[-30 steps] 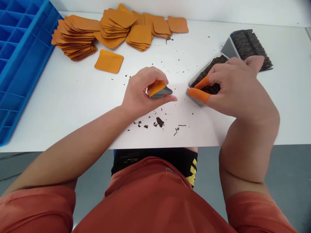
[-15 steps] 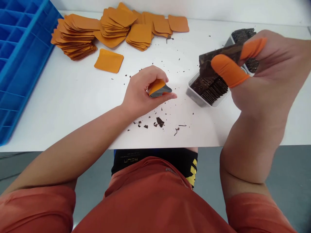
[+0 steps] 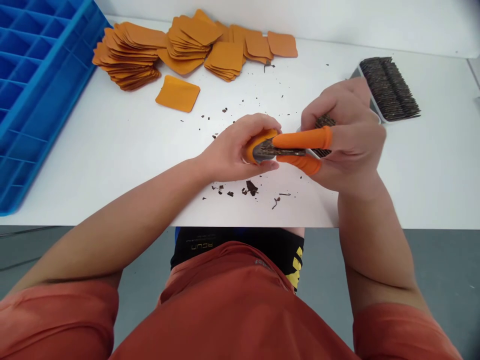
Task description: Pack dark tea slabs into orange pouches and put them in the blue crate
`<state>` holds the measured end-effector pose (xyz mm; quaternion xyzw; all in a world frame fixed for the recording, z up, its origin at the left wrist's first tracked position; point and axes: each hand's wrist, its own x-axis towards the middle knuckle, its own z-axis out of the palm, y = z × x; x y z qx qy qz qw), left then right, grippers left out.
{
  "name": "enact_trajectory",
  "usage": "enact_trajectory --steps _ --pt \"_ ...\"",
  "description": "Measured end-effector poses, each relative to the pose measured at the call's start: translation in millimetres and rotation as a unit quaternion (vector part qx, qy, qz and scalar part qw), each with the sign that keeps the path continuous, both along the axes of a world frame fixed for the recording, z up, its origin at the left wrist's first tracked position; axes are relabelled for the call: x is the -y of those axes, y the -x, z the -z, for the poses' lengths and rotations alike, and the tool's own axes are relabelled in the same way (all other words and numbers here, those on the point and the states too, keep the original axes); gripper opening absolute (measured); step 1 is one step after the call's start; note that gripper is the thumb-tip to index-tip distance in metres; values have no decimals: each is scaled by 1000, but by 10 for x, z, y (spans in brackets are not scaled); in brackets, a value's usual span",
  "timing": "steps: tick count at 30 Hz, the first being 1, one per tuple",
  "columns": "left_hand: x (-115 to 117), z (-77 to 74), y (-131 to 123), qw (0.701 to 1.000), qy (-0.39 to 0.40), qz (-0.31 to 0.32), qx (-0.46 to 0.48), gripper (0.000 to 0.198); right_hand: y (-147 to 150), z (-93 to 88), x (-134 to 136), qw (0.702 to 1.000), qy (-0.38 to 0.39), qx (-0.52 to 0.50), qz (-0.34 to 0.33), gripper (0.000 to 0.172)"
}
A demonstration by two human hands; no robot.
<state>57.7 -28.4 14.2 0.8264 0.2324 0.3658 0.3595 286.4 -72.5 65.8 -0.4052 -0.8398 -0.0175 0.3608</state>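
Note:
My left hand is curled round a small orange pouch, whose squeezed mouth gapes to the right and shows a grey lining. Orange finger cots cover the thumb and one finger of my right hand. Between those two fingers is a thin dark-brown flaky slab, its left end at the mouth of the pouch and seemingly partly inside. Below my right hand, mostly hidden by it, is a clear tub with a stack of dark slabs.
Several piles of flat orange pouches lie along the back, with a single pouch in front. A blue divided crate stands at left. Another tub of dark slabs is at back right. Dark crumbs litter the white table.
My right hand has come down and left from above the tubs, bringing the dark slab to the pouch mouth. My left hand with the pouch has shifted slightly right.

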Motion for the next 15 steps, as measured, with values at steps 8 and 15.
enact_trajectory --steps 8,15 --pt "-54 94 30 999 33 -16 19 51 -23 7 -13 997 31 64 30 23" --pt "-83 216 13 994 107 9 37 41 -43 70 -35 999 -29 21 -18 15"
